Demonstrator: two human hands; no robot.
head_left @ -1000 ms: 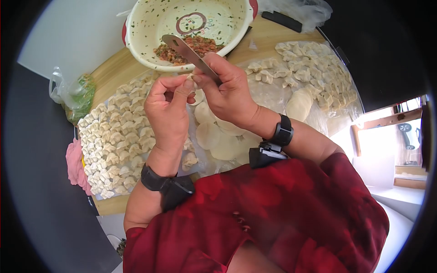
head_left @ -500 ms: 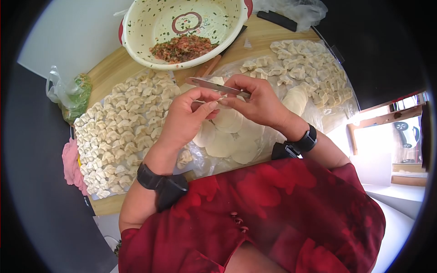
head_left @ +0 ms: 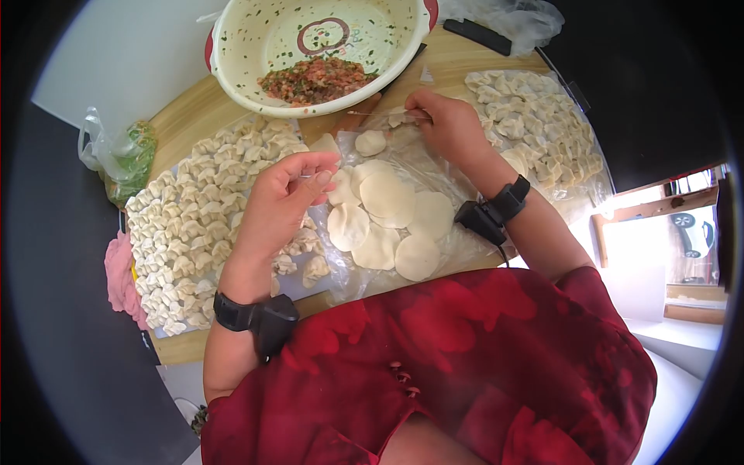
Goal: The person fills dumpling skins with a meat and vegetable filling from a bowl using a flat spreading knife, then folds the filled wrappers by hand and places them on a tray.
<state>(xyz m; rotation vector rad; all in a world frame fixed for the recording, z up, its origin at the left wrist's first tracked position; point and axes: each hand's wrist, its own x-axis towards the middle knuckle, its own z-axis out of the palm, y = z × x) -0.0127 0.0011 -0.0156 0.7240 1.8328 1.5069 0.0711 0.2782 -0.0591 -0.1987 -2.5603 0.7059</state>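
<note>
My left hand (head_left: 285, 198) is beside the dumpling wrappers (head_left: 385, 194), thumb and fingers pinched together. What lies between its fingertips is too small to make out. A pale, pointed piece of dough (head_left: 325, 144) shows just above its fingers. Farther right, my right hand (head_left: 453, 133) grips a thin metal knife (head_left: 376, 115), seen almost edge-on and pointing left, near the bowl. Round wrappers lie overlapping on clear plastic between the hands. A smaller dough round (head_left: 370, 142) sits behind them.
A white bowl (head_left: 232, 77) with red handles holds minced filling (head_left: 316, 80). Rows of folded dumplings cover the left tray (head_left: 209, 209) and the right side (head_left: 535, 124). A bag of greens (head_left: 132, 159) and a pink cloth (head_left: 124, 279) are at the left edge.
My hands have moved apart. The right went right and away with the knife, now turned edge-on. The left shifted slightly left, uncovering more of the wrappers.
</note>
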